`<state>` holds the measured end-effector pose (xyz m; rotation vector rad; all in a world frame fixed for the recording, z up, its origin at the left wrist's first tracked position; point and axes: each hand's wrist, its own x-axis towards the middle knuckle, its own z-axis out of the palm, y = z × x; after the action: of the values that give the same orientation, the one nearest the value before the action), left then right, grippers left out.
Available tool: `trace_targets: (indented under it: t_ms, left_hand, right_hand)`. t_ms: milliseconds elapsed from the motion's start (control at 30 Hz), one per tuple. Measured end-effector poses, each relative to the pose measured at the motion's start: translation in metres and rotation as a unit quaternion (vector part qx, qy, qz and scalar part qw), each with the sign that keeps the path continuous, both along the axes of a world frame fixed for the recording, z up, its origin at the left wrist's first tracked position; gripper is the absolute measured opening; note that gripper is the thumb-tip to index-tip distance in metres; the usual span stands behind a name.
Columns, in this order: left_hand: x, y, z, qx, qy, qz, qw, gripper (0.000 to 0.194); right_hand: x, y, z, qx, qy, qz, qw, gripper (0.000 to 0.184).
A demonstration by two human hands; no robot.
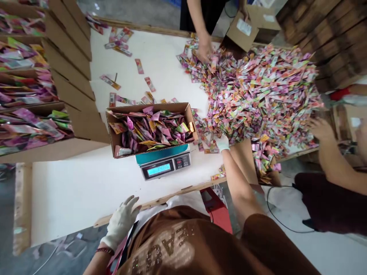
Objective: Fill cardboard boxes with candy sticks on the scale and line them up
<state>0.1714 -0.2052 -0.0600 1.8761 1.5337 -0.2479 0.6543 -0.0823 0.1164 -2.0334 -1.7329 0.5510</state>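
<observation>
My left hand [122, 219], in a white glove, hangs by the table's front edge with its fingers apart and nothing in it. My right hand [222, 142], also gloved, reaches to the near left fringe of a big heap of small colourful packets [266, 88]. Its fingers touch packets there, but they are too blurred to show a grip. Left of it, an open cardboard box [155, 150] full of the same packets sits on a digital scale [164, 164] with a teal platform. The scale's display is lit, its digits blurry.
Several packet-filled boxes [86, 131] stand in a row at the left. Loose packets [139, 66] lie on the white table [71, 194]. Across it, another person's hand [205, 46] is in the heap; another worker's arm [329, 145] reaches in from the right. A packet-filled carton [243, 158] stands below the heap.
</observation>
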Motion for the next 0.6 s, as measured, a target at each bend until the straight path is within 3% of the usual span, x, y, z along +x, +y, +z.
trace_targets:
  t_ms: [100, 200, 300, 367, 433, 500, 533, 600]
  left_hand:
    - [-0.002, 0.006, -0.006, 0.019, -0.018, -0.006, 1.000, 0.048]
    - [-0.004, 0.007, -0.008, 0.021, -0.020, -0.013, 0.999, 0.050]
    - [-0.004, 0.003, -0.003, 0.013, -0.008, -0.022, 1.000, 0.049]
    - [-0.003, -0.003, 0.002, 0.009, 0.001, -0.027, 1.000, 0.047]
    - [-0.005, -0.010, 0.005, 0.009, 0.005, -0.028, 1.000, 0.046]
    - [-0.010, -0.019, 0.006, 0.014, 0.003, -0.021, 1.000, 0.046]
    - [-0.013, -0.024, 0.005, 0.017, 0.001, -0.015, 1.000, 0.046]
    - [-0.021, -0.033, 0.003, 0.029, -0.012, 0.003, 1.000, 0.045]
  right_hand:
    - [0.013, 0.008, 0.023, -0.009, -0.021, -0.029, 0.999, 0.034]
    - [0.007, 0.023, 0.068, 0.005, -0.028, -0.003, 1.000, 0.028]
    - [-0.039, 0.048, 0.117, 0.037, -0.033, 0.110, 0.993, 0.019]
    - [-0.085, 0.067, 0.139, 0.032, -0.063, 0.170, 0.983, 0.021]
    - [-0.125, 0.082, 0.147, -0.005, -0.103, 0.208, 0.973, 0.029]
    - [-0.144, 0.088, 0.140, -0.013, -0.100, 0.236, 0.967, 0.061]
    - [-0.143, 0.087, 0.131, 0.006, -0.075, 0.239, 0.968, 0.073]
    - [-0.121, 0.079, 0.105, 0.076, 0.009, 0.210, 0.975, 0.071]
